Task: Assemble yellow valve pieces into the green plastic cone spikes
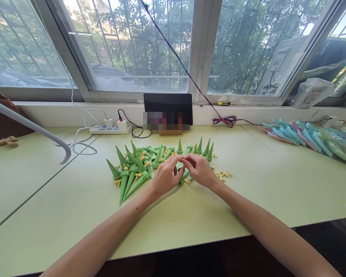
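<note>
Both my hands meet over the middle of a pale green table (75, 207). My left hand (166, 176) has its fingers curled and pinched toward my right hand (200, 170), which is pinched too. Between and under them shows a green plastic cone spike (182, 180); which hand grips it I cannot tell exactly. A pile of green cone spikes (132, 169) lies just left of my hands, some lying flat. Several more spikes stand upright (202, 148) behind my hands. Small yellow plastic pieces (223, 175) are scattered to the right.
A dark tablet (167, 109) leans against the window sill behind the pile. A white power strip (111, 127) with cables lies back left. Packets in teal and pink wrapping (302, 136) are heaped at the right. A white lamp arm (31, 127) reaches in from the left.
</note>
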{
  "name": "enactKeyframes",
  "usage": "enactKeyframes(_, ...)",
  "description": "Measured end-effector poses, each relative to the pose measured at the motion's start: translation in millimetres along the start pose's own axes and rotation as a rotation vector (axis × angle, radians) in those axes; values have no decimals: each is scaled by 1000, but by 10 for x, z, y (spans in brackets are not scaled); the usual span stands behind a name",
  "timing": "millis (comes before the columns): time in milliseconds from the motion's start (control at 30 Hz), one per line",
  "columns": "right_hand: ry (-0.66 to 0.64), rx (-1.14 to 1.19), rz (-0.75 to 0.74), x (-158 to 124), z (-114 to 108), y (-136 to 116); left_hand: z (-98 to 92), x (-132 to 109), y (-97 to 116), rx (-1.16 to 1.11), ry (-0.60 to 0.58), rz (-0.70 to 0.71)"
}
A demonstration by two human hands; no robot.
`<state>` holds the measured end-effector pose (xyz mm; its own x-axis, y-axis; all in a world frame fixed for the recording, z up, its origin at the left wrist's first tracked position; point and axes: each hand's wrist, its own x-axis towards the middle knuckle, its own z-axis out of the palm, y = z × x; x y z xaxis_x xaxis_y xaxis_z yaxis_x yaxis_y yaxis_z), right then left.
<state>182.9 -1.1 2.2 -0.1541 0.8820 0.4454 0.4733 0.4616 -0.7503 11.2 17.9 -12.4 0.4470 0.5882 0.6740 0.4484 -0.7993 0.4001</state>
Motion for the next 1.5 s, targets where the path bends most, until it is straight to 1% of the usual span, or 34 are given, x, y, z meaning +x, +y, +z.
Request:
enactKeyframes(133, 15, -19, -26, -1, 1, 0, -13, -2, 8, -6, -43, -26)
enactKeyframes(400, 18, -60, -62, 2, 1, 21, -10, 18, 21, 63, -49, -102)
enactKeyframes(533, 11, -63, -51, -2, 2, 19, 2, 9, -1, 69, -73, -174)
enactKeyframes(733, 11, -62, -47, -4, 4, 16, -10, 8, -9, 115, -222, -230)
enactKeyframes(800, 9, -64, -45, -5, 4, 14, -12, 15, -12, 119, -249, -241)
enactKeyframes(1100, -4, -55, -38, -5, 10, 2, -43, 55, 26, 160, -354, -252)
enactKeyframes(1500, -13, -62, -41, -17, 18, 28, -19, 38, -4, 201, -394, -196)
